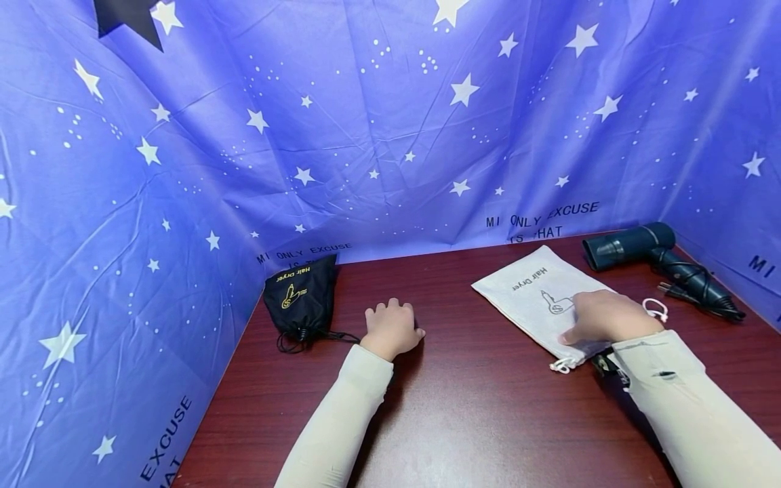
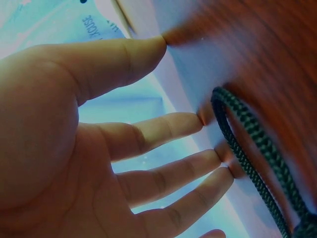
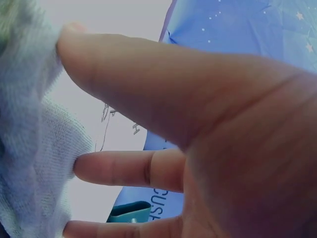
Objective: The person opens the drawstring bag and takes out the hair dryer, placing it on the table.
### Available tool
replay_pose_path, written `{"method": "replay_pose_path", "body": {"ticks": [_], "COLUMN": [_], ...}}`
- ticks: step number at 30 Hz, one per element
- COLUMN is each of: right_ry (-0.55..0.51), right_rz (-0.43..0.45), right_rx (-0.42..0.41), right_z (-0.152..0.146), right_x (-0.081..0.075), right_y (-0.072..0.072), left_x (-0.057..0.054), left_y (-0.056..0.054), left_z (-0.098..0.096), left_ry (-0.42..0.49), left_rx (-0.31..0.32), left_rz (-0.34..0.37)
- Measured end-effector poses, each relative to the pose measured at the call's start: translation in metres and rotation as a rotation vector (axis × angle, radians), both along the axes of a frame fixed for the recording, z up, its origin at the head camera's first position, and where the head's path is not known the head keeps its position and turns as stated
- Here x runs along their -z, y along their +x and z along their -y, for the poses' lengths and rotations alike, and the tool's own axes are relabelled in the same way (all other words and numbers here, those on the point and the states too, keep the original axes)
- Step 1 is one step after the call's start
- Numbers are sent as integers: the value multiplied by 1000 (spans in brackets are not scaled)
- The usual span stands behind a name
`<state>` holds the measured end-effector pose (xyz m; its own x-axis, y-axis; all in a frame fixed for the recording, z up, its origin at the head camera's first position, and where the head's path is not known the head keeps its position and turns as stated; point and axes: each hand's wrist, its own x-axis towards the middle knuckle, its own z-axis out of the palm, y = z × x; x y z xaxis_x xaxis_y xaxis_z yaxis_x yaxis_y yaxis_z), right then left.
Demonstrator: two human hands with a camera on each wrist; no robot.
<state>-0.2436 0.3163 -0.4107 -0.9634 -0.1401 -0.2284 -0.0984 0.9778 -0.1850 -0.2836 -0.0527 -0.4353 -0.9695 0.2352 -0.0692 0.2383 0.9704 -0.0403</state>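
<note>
My left hand touches the dark red table with spread fingertips and holds nothing. Close to it, a black cord loop lies on the wood. That cord belongs to a black drawstring pouch with yellow "Hair Dryer" lettering, lying left of the hand. My right hand rests over a white drawstring pouch printed "Hair Dryer". In the right wrist view its thumb and fairly straight fingers touch the pouch's cloth, with a wide gap between them. The palm side is hidden in the head view.
A dark green hair dryer lies at the back right, its cable and plug beside the handle. Blue star-printed cloth hangs around the back and sides of the table. Something dark lies under the right forearm, its kind unclear.
</note>
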Motion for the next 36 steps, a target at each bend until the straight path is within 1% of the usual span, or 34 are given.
{"method": "replay_pose_path", "body": {"ticks": [7, 13, 21, 28, 36], "right_ry": [4, 3, 1, -3, -3], "right_rz": [11, 12, 16, 17, 22], "right_rx": [5, 7, 30, 45, 58], "right_z": [-5, -9, -16, -19, -27], "right_x": [-3, -1, 1, 0, -1], "right_y": [0, -2, -3, -2, -1], "left_x": [1, 1, -1, -3, -2], "left_y": [0, 0, 1, 1, 1], "left_z": [1, 1, 2, 1, 0], "left_ry": [2, 1, 1, 0, 4], "left_rx": [-5, -6, -5, -5, -1], "left_rz": [3, 1, 0, 13, 16]}}
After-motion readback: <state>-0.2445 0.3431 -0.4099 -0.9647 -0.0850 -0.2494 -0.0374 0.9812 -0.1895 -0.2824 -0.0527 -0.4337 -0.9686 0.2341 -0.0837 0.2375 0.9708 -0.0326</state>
